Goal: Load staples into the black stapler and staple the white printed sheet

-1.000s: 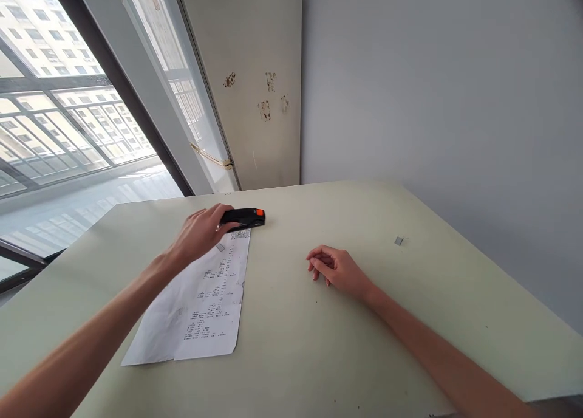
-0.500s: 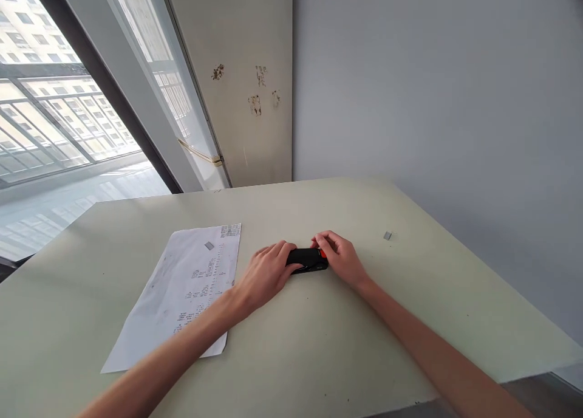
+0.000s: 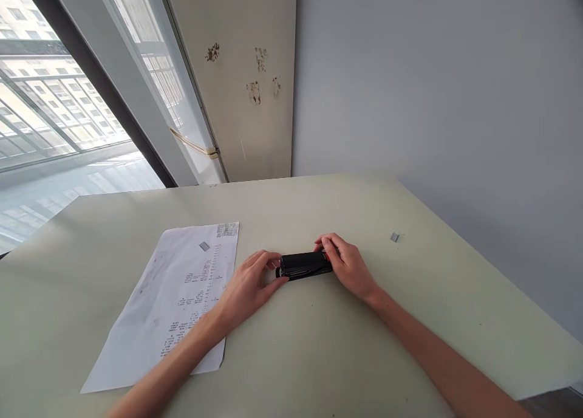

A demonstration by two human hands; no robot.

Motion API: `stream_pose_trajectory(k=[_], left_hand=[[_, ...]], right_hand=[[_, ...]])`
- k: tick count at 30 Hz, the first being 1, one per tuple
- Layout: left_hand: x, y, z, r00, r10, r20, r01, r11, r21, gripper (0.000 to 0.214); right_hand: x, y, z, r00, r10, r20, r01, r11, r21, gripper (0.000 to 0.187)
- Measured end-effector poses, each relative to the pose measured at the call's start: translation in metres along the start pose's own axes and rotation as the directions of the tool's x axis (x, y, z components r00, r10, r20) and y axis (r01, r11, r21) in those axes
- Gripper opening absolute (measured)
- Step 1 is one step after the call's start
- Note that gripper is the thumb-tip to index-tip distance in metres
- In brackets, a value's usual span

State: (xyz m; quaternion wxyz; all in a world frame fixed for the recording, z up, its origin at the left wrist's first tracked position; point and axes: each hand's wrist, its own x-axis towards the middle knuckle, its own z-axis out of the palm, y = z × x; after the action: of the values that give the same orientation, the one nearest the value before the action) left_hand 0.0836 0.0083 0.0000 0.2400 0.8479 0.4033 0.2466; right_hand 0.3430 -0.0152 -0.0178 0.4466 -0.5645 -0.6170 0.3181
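Observation:
A black stapler [image 3: 304, 264] with an orange end lies on the pale green table [image 3: 410, 296], near the middle. My left hand [image 3: 248, 284] pinches its left end between thumb and fingers. My right hand [image 3: 347, 263] is closed over its right, orange end. Left of my hands lies a printed sheet of paper [image 3: 177, 296] with a small grey strip of staples [image 3: 204, 246] resting on its upper part.
Another small grey strip of staples [image 3: 395, 237] lies on the table toward the right. A grey wall stands behind the table. A stained beige panel [image 3: 246, 78] and a large window [image 3: 59, 102] are at the back left.
My left hand carried the stapler from the top of the paper to the table's middle. My right hand came up and closed on its orange end. The left hand has slid to the stapler's left tip.

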Motion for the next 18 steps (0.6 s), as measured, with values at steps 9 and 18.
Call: stream_pose_trajectory(k=[9, 18], left_hand=[[-0.003, -0.004, 0.002, 0.999, 0.046, 0.023, -0.046, 0.999, 0.0, 0.014], [-0.005, -0.004, 0.004, 0.996, 0.08, -0.029, -0.078, 0.996, 0.05, 0.013]], right_hand=[[-0.001, 0.005, 0.004, 0.999, -0.003, -0.053, -0.007, 0.983, -0.185, 0.044], [0.001, 0.006, 0.003, 0.999, -0.006, -0.046, 0.001, 0.993, -0.122, 0.039]])
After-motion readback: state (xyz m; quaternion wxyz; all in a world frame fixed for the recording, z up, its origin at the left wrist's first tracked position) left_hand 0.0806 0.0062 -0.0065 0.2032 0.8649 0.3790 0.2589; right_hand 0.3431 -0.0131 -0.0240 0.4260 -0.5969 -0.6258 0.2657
